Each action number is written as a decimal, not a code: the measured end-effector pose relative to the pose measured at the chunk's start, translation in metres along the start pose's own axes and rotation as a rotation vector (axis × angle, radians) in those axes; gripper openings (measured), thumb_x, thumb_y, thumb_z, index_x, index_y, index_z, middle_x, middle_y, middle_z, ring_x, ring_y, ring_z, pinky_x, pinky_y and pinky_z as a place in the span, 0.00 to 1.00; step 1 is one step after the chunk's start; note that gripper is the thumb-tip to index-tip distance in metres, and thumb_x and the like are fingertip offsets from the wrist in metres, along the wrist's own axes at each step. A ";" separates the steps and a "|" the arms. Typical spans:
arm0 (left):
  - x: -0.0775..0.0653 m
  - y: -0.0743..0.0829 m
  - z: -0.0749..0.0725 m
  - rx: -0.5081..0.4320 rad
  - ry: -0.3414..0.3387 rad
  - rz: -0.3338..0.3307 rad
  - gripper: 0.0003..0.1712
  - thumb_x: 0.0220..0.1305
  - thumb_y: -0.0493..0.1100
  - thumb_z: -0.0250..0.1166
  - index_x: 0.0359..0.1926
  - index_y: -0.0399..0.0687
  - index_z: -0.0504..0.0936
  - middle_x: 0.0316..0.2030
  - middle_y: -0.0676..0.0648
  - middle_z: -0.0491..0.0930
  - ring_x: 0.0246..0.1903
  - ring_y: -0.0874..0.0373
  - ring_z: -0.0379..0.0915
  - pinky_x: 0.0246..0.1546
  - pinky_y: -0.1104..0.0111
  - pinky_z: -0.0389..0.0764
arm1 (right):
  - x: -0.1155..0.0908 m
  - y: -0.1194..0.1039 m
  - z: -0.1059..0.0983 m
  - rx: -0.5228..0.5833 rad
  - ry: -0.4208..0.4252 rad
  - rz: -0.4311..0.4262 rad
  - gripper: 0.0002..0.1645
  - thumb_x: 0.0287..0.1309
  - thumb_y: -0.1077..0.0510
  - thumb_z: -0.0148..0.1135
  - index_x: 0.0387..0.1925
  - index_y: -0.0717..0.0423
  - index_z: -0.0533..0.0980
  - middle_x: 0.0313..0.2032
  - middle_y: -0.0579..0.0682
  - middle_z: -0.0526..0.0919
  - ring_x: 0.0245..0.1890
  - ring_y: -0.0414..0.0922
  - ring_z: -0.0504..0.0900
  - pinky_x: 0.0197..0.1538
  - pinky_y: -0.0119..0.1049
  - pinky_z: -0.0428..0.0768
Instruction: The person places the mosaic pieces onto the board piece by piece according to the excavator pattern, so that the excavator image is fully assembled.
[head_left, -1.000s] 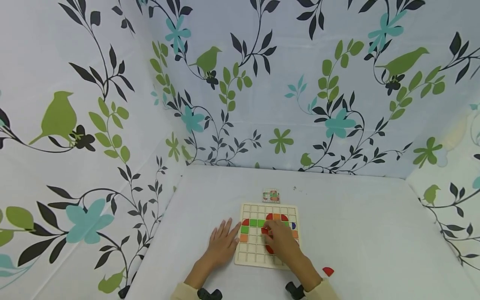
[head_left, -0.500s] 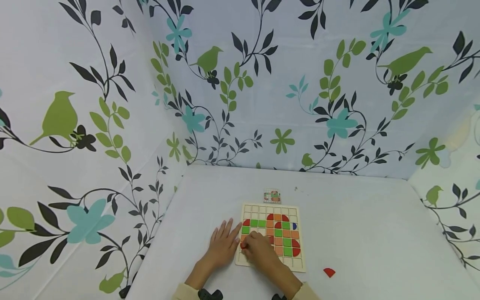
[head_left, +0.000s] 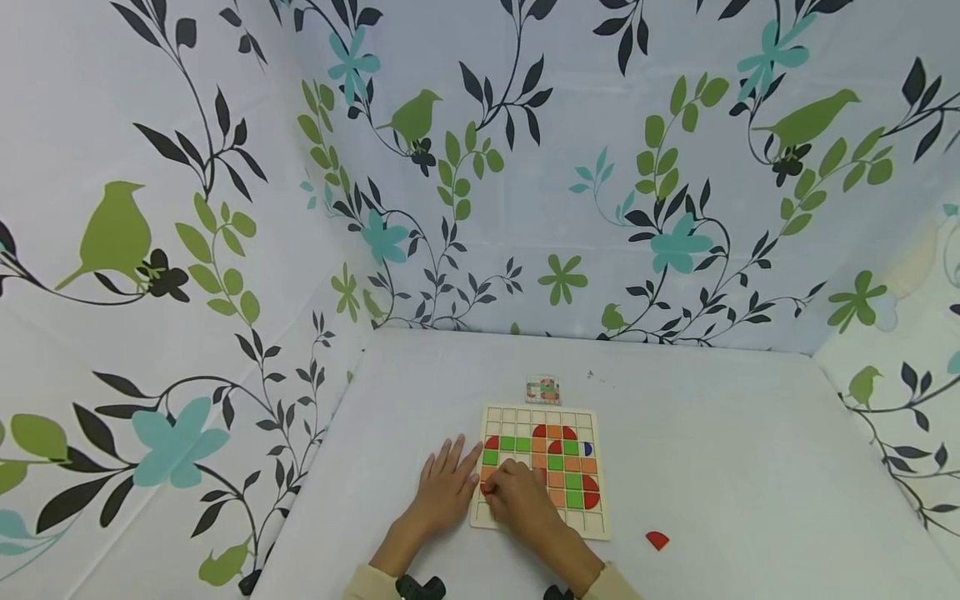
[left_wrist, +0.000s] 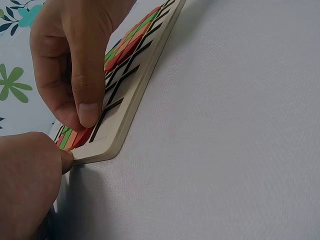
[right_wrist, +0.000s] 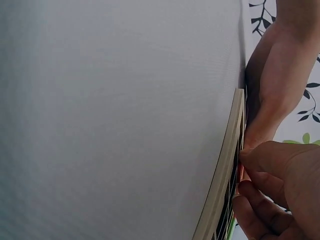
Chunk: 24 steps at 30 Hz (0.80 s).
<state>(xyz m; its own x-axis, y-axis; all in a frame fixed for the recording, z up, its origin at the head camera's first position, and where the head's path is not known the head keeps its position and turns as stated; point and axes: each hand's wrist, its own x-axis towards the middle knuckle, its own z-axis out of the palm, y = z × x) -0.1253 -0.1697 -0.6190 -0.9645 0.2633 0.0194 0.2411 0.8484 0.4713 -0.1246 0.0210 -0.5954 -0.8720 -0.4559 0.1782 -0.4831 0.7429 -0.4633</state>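
Note:
A pale wooden grid board lies on the table with red, orange and green tiles in many of its squares. My left hand rests flat beside it, fingers straight and fingertips at its left edge. Over the board's lower left part, my right hand pinches a red rounded tile between thumb and finger, down in the left column just below an orange tile. The right hand covers several squares in the head view.
A small printed card with a coloured pattern lies behind the board. To the board's right is a loose red quarter-circle tile. A blue tile sits near the board's right edge. Patterned cloth surrounds the white table.
My right hand has moved left and down from the board's middle to its left column with the red tile, then stayed there. The left hand has kept its place.

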 end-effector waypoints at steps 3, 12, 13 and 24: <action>0.000 -0.001 0.002 -0.031 0.018 0.016 0.31 0.84 0.50 0.50 0.82 0.52 0.62 0.81 0.32 0.55 0.80 0.28 0.46 0.73 0.28 0.48 | -0.001 0.000 -0.001 -0.012 0.004 -0.001 0.06 0.62 0.54 0.77 0.39 0.49 0.88 0.39 0.41 0.82 0.41 0.41 0.79 0.40 0.37 0.67; 0.001 -0.001 0.005 -0.032 0.017 0.010 0.31 0.83 0.49 0.50 0.81 0.51 0.63 0.81 0.33 0.54 0.80 0.29 0.45 0.74 0.29 0.47 | -0.021 0.027 -0.031 0.124 0.070 0.089 0.04 0.64 0.58 0.74 0.41 0.49 0.86 0.41 0.41 0.82 0.42 0.40 0.82 0.46 0.38 0.83; 0.001 0.000 0.004 -0.031 0.017 0.011 0.31 0.83 0.49 0.51 0.81 0.50 0.63 0.81 0.32 0.55 0.80 0.29 0.45 0.74 0.29 0.47 | -0.025 0.032 -0.037 0.138 0.073 0.126 0.04 0.65 0.58 0.73 0.40 0.49 0.86 0.41 0.41 0.83 0.41 0.39 0.82 0.45 0.36 0.84; -0.002 0.001 0.003 -0.075 0.022 -0.002 0.31 0.83 0.48 0.50 0.81 0.49 0.63 0.81 0.32 0.53 0.81 0.28 0.43 0.74 0.30 0.44 | -0.094 0.103 -0.116 0.079 -0.151 0.488 0.21 0.57 0.58 0.79 0.50 0.53 0.80 0.48 0.52 0.80 0.45 0.49 0.81 0.49 0.52 0.84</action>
<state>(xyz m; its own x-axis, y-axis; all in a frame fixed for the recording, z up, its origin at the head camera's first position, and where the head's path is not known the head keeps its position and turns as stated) -0.1227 -0.1680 -0.6212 -0.9673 0.2510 0.0370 0.2312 0.8121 0.5358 -0.1016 0.1970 -0.5596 -0.9705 -0.1357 -0.1992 -0.0107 0.8500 -0.5266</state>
